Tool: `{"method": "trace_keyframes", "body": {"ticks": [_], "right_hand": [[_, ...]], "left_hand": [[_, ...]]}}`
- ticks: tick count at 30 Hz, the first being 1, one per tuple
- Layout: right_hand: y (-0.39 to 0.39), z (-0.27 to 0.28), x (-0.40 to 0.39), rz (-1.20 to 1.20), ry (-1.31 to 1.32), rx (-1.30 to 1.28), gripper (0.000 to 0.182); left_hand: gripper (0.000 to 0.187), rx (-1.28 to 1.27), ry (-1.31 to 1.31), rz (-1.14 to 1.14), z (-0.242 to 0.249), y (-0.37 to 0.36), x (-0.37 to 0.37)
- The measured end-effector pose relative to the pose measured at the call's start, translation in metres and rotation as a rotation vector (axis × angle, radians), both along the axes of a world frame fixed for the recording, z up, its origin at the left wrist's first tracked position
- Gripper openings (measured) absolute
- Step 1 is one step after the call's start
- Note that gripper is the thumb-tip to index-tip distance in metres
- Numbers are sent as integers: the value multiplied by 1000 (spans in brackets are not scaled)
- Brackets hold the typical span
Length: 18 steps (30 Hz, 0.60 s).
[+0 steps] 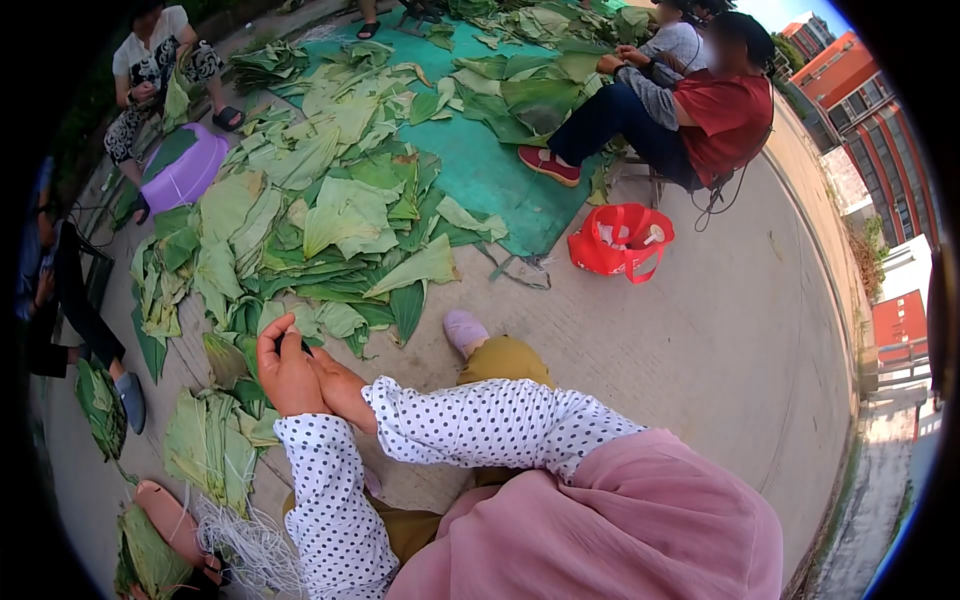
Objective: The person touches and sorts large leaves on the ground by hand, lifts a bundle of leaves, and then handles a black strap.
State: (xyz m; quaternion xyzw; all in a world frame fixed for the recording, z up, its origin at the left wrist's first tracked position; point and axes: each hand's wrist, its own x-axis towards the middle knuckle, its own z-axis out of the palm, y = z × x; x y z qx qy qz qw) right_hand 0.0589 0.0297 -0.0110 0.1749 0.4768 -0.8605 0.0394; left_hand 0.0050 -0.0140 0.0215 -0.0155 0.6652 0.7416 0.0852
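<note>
My left hand (289,374) is raised in front of me with its fingers curled round. Against it lies my right hand (343,388), whose fingers are mostly hidden behind the left. A small dark thing (306,349) shows between the hands, too little of it to name. Beyond and below them spreads a large heap of flat green leaves (345,215). Nearer on the left is a smaller leaf bundle (208,445), beside a tangle of thin white strands (245,545).
A green sheet (480,185) lies under part of the leaves. A red bag (622,243) stands at its right edge. Several seated people surround the heap, one in red (725,115). A purple basin (188,170) sits far left.
</note>
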Motion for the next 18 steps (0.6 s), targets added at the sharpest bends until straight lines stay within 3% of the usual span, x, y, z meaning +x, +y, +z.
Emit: {"method": "trace_keyframes", "body": {"ticks": [12, 14, 16, 18], "right_hand": [[-4, -4, -1, -26, 42, -10, 42], [8, 19, 4, 91, -4, -131, 47], [-8, -13, -2, -61, -15, 221, 54], [2, 3, 3, 24, 19, 155, 58]], "left_hand": [[14, 13, 34, 4, -4, -2, -3], [14, -88, 19, 2, 3, -3, 0], [13, 30, 3, -23, -12, -4, -7], [13, 40, -11, -39, -10, -4, -6]]}}
